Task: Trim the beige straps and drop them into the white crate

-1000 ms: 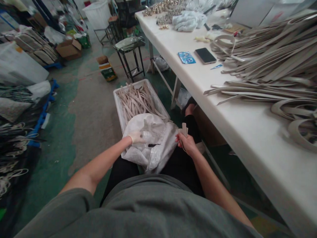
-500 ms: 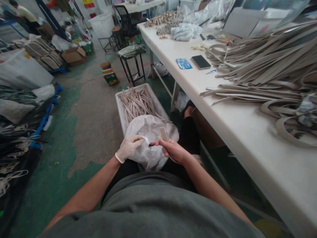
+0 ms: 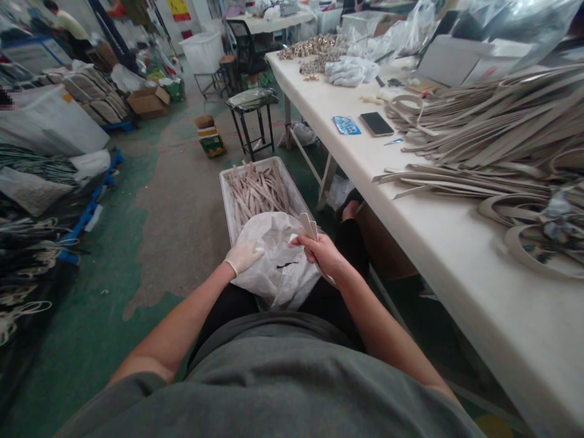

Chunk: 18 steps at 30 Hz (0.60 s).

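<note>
While the right hand (image 3: 320, 252), just right of the frame's centre, grips straps (image 3: 308, 225) whose ends jut past its thumb, the gloved left hand (image 3: 245, 255) rests on the bag (image 3: 274, 281) just below centre; whether it pinches the bag, one cannot tell.

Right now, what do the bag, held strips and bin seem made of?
Bag: probably thin plastic, faintly glossy, judging by its crinkles.
Strips: matt beige, perhaps leather or imitation; flat faces leave it open.
Bin: likely moulded plastic, white, smooth, rounded corners.
</note>
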{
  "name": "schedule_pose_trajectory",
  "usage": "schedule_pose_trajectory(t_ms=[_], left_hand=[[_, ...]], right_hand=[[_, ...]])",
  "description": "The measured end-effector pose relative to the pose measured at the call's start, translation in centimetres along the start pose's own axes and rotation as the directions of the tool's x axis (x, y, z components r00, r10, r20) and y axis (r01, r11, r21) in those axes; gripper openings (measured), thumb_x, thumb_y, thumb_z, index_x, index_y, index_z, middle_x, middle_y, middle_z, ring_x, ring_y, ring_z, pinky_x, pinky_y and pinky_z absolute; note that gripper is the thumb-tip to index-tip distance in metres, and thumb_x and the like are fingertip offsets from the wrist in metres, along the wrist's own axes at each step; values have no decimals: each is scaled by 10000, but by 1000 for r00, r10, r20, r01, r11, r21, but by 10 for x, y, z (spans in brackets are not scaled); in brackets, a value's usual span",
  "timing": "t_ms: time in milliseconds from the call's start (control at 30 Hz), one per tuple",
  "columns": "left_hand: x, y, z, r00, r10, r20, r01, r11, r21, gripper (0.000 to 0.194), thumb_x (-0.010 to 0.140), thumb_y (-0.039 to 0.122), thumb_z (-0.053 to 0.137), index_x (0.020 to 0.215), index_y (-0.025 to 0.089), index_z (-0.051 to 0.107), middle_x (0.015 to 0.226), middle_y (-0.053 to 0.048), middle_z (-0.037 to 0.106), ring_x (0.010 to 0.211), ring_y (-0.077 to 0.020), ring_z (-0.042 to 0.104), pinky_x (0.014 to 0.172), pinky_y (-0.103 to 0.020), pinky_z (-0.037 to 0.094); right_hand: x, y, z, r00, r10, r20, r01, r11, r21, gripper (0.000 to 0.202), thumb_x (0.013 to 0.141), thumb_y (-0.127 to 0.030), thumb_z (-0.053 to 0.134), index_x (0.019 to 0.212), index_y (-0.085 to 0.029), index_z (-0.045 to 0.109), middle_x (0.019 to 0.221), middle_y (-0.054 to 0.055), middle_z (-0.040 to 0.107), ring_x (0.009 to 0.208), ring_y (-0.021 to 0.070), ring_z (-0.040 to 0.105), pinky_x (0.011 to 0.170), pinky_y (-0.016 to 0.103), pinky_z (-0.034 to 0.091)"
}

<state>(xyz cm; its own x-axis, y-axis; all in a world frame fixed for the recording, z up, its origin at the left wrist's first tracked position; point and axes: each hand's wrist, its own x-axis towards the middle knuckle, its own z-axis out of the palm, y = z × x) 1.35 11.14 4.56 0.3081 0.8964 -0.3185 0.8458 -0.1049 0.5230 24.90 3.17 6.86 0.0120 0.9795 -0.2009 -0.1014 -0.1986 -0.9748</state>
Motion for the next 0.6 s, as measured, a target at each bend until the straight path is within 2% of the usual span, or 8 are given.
schedule_pose_trajectory(t_ms=[67, 100, 167, 233, 267, 333, 400, 600], left_hand=[[6, 11, -7, 1000, 4, -27, 3, 971, 237, 361, 808, 502, 609, 877, 179, 754, 961, -155, 757, 1015, -332, 676, 851, -378, 482], [7, 19, -10, 998, 38, -45, -26, 971, 237, 386, 840, 519, 569, 876, 183, 754, 984, -152, 753, 1040, -330, 667, 870, -381, 473], [5, 36, -12, 982, 183, -46, -183, 983, 21, 423, 875, 539, 522, 941, 190, 752, 1040, -127, 745, 1062, -300, 657, 902, -364, 461], [-1, 52, -6, 943, 333, -1, -313, 885, -345, 415, 842, 526, 589, 1025, 184, 737, 1063, -98, 741, 1025, -261, 663, 891, -333, 469], [-4, 57, -1, 928, 372, 33, -307, 810, -499, 413, 815, 510, 633, 1032, 173, 734, 1020, -91, 747, 963, -244, 673, 859, -324, 480], [-12, 62, 11, 927, 361, 102, -206, 717, -666, 369, 773, 475, 694, 937, 149, 747, 849, -78, 745, 806, -211, 670, 777, -312, 491], [-20, 59, 21, 944, 293, 154, -96, 687, -721, 337, 768, 464, 708, 849, 141, 752, 709, -60, 715, 692, -178, 635, 721, -299, 482], [-37, 33, 30, 958, 195, 212, 108, 440, -892, 516, 758, 521, 714, 1103, 137, 703, 689, -51, 713, 673, -181, 647, 719, -307, 491]], right_hand=[[-1, -7, -3, 1000, -24, 6, 24, 999, -47, 379, 772, -519, 643, 754, -151, 730, 466, -27, 533, 372, 67, 316, 424, 250, 213], [-1, -10, -4, 1000, -29, 7, 29, 997, -69, 374, 772, -516, 645, 748, -153, 731, 443, -37, 508, 370, 68, 315, 424, 249, 215], [0, -14, -4, 999, -33, 5, 33, 996, -87, 372, 772, -517, 643, 742, -157, 729, 413, -52, 470, 365, 69, 312, 424, 246, 218], [4, -16, -2, 999, -37, -4, 36, 996, -83, 378, 765, -529, 644, 738, -160, 723, 397, -63, 442, 362, 71, 316, 423, 243, 223], [6, -16, -1, 999, -42, -15, 41, 996, -79, 382, 761, -535, 645, 739, -161, 720, 393, -67, 428, 364, 73, 321, 424, 242, 228], [12, -16, 0, 997, -56, -47, 53, 996, -69, 390, 755, -549, 644, 744, -165, 717, 393, -70, 415, 372, 79, 332, 426, 242, 238], [19, -15, 0, 994, -71, -85, 65, 996, -65, 400, 752, -561, 642, 752, -168, 717, 407, -64, 431, 381, 81, 337, 426, 241, 242], [37, -10, -6, 989, -91, -117, 82, 994, -77, 409, 733, -564, 661, 738, -158, 704, 473, -30, 537, 377, 71, 336, 407, 236, 241]])
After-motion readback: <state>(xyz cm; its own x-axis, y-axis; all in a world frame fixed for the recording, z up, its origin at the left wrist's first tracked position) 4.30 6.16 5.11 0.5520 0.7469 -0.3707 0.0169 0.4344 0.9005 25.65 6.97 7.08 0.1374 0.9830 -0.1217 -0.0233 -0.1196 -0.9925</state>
